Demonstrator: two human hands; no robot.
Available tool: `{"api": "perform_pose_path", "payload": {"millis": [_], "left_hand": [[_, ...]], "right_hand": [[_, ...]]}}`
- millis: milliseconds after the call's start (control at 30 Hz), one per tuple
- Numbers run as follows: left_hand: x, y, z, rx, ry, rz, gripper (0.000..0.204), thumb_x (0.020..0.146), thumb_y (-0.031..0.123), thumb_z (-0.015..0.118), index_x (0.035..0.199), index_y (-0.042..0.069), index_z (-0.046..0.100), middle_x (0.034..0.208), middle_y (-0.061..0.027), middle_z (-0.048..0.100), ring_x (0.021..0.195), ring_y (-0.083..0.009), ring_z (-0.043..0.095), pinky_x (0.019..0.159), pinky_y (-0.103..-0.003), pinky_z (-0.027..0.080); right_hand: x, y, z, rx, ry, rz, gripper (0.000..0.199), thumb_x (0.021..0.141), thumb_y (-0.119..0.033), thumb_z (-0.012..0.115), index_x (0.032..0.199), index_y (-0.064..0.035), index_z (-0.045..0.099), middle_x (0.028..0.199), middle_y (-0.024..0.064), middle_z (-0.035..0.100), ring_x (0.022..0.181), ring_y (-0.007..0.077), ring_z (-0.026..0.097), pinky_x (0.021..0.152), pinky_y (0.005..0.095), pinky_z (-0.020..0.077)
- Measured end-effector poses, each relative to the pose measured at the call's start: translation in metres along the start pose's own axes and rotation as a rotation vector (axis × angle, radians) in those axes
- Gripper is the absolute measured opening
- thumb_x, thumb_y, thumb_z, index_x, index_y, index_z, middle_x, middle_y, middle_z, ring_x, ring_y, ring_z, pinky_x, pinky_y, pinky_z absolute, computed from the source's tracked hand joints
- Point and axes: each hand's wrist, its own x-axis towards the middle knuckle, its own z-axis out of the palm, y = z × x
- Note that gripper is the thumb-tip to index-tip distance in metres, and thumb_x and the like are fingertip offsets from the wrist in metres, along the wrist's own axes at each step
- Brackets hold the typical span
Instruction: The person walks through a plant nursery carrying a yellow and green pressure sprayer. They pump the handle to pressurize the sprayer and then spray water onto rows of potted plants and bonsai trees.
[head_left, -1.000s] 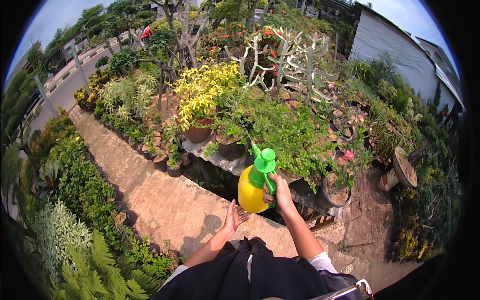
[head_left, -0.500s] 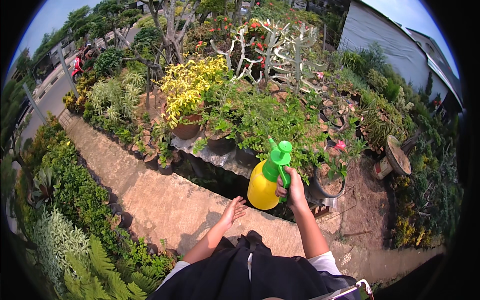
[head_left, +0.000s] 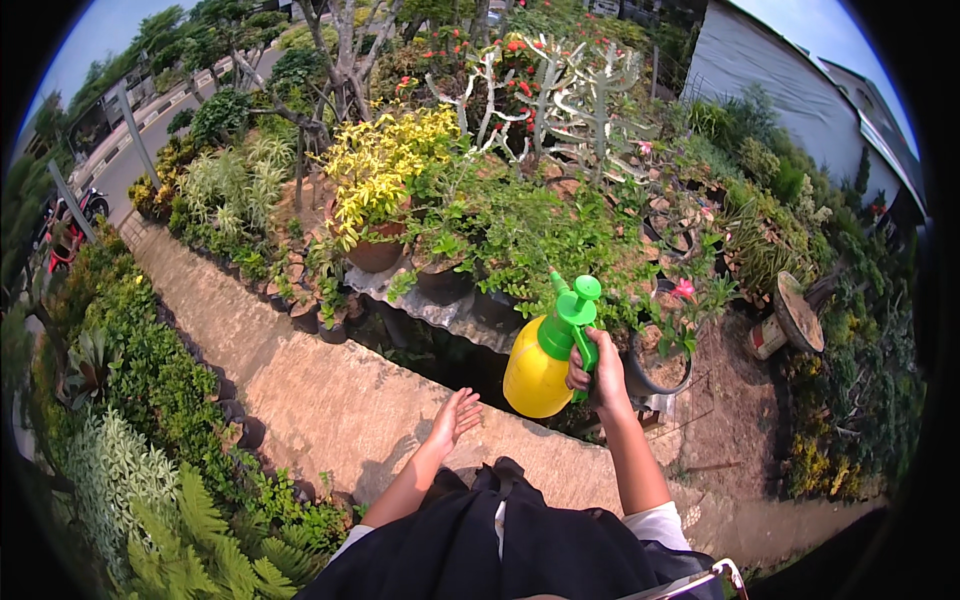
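Observation:
My right hand [head_left: 597, 368] is wrapped round the green handle of a pump spray bottle [head_left: 537, 372] with a yellow tank and a green top. The bottle tilts a little, and its nozzle points away from me toward leafy green potted plants [head_left: 545, 240]. A fine mist seems to hang over the leaves there. To the left of the bottle, my left hand [head_left: 456, 418] hangs in the air above the path, fingers stretched out, holding nothing. Just right of the bottle stands a black pot [head_left: 655, 375] of soil with a pink-flowered plant [head_left: 684, 290].
A concrete path [head_left: 330, 400] runs from far left to under me, with a dark gap along its far side. A low ledge [head_left: 430, 315] bears pots, among them a yellow-leaved plant [head_left: 375, 170]. Bushes [head_left: 150, 370] line the left; a round dish-like pot [head_left: 798, 312] leans at right.
The spray bottle and my right hand have shifted slightly right. My left hand has moved slightly left and up. A red motorbike on the road at far left has moved nearer the left edge.

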Motion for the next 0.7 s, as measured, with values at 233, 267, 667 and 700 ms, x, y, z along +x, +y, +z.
{"api": "perform_pose_path", "payload": {"millis": [233,267,667,700], "left_hand": [[-0.003,0.002,-0.001,0.008,0.009,-0.003,0.052,0.082,0.041,0.041,0.120,0.007,0.034,0.120,-0.0084,0.042,0.105,-0.0200,0.045,0.084,-0.032,0.039],[-0.004,0.002,-0.001,0.010,0.009,-0.006,0.052,0.082,0.041,0.041,0.120,0.007,0.034,0.120,-0.0084,0.042,0.105,-0.0200,0.045,0.084,-0.032,0.039],[-0.002,-0.003,-0.003,0.007,-0.023,-0.003,0.049,0.083,0.041,0.039,0.118,0.007,0.035,0.120,-0.0085,0.042,0.105,-0.0206,0.045,0.085,-0.032,0.039],[-0.002,-0.003,-0.003,0.006,-0.019,-0.003,0.048,0.083,0.041,0.039,0.118,0.007,0.036,0.120,-0.0084,0.042,0.106,-0.0207,0.045,0.085,-0.033,0.039]], "right_hand": [[-0.003,-0.004,-0.008,-0.021,-0.017,0.016,0.035,0.083,-0.032,0.036,0.061,-0.0054,0.037,0.045,0.0005,0.032,0.032,0.0092,0.029,0.032,0.0232,0.0256],[-0.004,-0.003,-0.010,-0.003,-0.024,0.025,0.033,0.083,-0.032,0.036,0.063,-0.0062,0.036,0.048,0.0009,0.033,0.032,0.0091,0.028,0.032,0.0230,0.0247],[-0.006,-0.001,-0.007,0.017,0.032,-0.027,0.036,0.083,-0.032,0.036,0.058,-0.0046,0.037,0.042,0.0004,0.032,0.030,0.0092,0.029,0.032,0.0235,0.0257],[-0.005,0.000,-0.007,0.000,0.023,-0.022,0.037,0.083,-0.031,0.037,0.058,-0.0045,0.037,0.042,0.0005,0.032,0.030,0.0093,0.029,0.032,0.0236,0.0257]]}}
